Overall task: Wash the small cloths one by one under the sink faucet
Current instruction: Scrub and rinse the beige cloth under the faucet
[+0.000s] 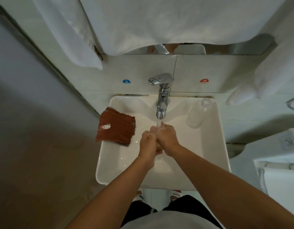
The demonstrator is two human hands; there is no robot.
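Water runs from the chrome faucet (161, 96) onto my two hands, held together over the white sink (110, 162). My left hand (147, 142) and my right hand (167, 138) grip a small brown cloth (159, 150) between them; only a bit of it shows below the hands. A stack of brown cloths (116, 126) lies on the sink's left rim, with a white patch on the top one.
A clear glass (196, 113) stands on the sink's right rim. White towels hang at the upper left (68, 38) and at the right (261, 83). A grey wall closes in the left side. Blue and red tap stickers mark the tiled wall behind the faucet.
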